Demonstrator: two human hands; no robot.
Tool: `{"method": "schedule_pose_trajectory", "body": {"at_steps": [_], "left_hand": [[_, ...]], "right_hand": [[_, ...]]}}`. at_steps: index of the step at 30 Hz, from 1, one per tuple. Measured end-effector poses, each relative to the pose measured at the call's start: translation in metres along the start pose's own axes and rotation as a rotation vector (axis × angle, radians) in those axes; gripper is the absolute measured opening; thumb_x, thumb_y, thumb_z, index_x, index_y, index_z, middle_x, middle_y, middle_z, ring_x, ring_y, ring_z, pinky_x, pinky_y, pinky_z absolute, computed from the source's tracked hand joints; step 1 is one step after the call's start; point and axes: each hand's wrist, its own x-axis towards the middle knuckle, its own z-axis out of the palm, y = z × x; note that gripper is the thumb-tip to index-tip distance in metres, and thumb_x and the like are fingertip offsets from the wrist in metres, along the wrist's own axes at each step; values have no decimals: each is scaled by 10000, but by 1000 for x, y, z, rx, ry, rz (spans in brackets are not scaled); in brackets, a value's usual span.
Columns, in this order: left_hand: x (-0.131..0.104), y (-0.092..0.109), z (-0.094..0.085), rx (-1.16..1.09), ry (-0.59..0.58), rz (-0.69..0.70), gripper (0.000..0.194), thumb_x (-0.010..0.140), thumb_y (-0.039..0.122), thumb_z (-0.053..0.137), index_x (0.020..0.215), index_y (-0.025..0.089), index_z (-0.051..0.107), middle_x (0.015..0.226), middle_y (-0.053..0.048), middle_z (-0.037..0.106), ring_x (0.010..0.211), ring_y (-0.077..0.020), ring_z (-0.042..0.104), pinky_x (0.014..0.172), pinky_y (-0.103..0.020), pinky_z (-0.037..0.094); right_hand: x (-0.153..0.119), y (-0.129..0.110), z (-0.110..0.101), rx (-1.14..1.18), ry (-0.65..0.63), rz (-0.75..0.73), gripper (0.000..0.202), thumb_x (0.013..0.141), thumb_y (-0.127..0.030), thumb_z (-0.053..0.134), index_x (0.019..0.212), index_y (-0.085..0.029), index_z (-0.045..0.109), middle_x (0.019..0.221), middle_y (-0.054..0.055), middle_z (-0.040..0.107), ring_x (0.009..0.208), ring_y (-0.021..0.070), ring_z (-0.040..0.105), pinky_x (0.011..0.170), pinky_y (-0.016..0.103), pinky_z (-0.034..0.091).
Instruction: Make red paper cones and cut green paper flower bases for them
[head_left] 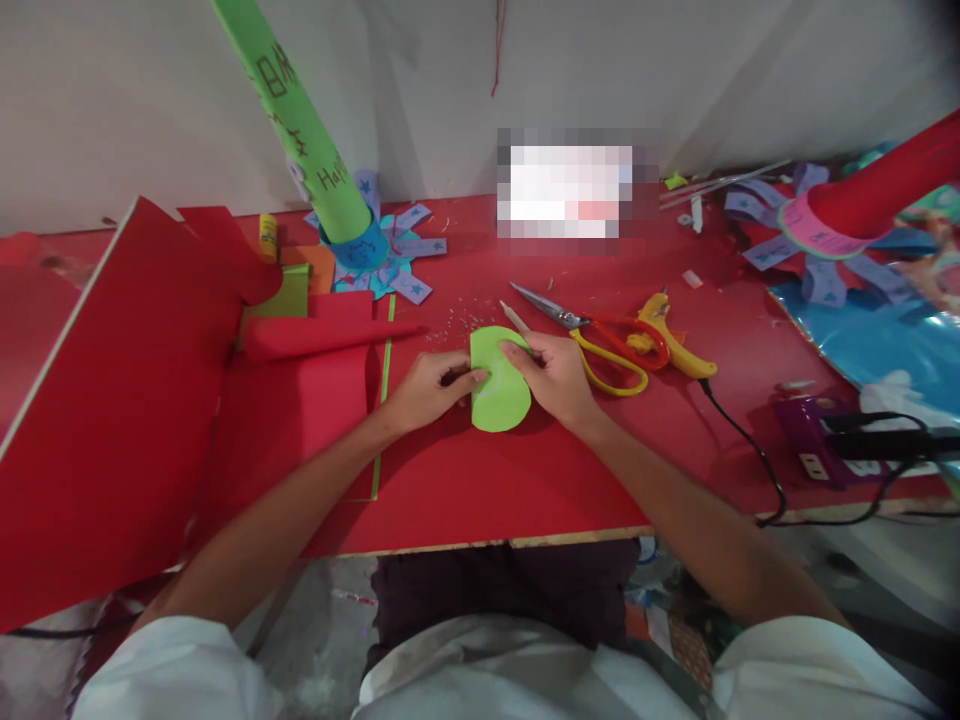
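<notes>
Between my two hands is a round piece of lime-green paper with a straight left edge, held just above the red table. My left hand pinches that straight edge, thumb on top. On the upper right of the paper, my right hand grips it with the thumb on its face; a pencil pokes out beyond this hand. Scissors with red and yellow handles lie just past my right hand, blades pointing up and left. A yellow glue gun rests beside their handles.
At the left stand red boards and red paper sheets. A lettered green paper tube rises behind, with a red tube at the right. A purple power strip with cables sits near the right front edge.
</notes>
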Motion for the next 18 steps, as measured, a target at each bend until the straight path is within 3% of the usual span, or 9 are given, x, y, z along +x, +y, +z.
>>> {"method": "schedule_pose_trajectory", "body": {"at_steps": [3, 6, 10, 14, 18], "left_hand": [[0, 0, -1, -44, -106, 5, 440, 986, 541, 712, 742, 178, 664, 674, -17, 706, 615, -129, 633, 603, -232, 464], [0, -1, -2, -38, -134, 5, 399, 990, 507, 711, 766, 178, 691, 689, -25, 737, 627, -137, 658, 613, -234, 483], [0, -2, -1, -27, -90, 17, 382, 965, 511, 750, 786, 178, 695, 713, -29, 743, 642, -145, 675, 616, -238, 501], [2, -3, 0, -102, 53, 16, 377, 971, 541, 742, 866, 180, 704, 677, -2, 685, 575, -123, 633, 582, -233, 497], [1, -2, 1, -164, 44, -24, 406, 937, 564, 794, 871, 179, 684, 660, 3, 682, 552, -121, 648, 556, -222, 502]], "right_hand": [[-3, -6, -1, -18, 111, -13, 673, 965, -796, 587, 637, -242, 393, 603, -22, 342, 594, 139, 340, 549, 308, 308], [-5, -9, -2, -36, 160, -35, 662, 975, -785, 586, 635, -239, 430, 592, -20, 351, 586, 142, 343, 549, 312, 322], [-5, -8, -1, 10, 158, -46, 569, 988, -738, 606, 723, -235, 576, 635, -3, 486, 614, 162, 449, 575, 314, 393], [-1, 2, 3, 153, 9, -47, 454, 941, -680, 729, 993, -230, 695, 851, 31, 678, 765, 200, 619, 697, 323, 514], [0, 11, 3, -31, -39, -31, 572, 928, -728, 715, 706, -218, 582, 631, -12, 526, 616, 152, 477, 585, 297, 387]]}}
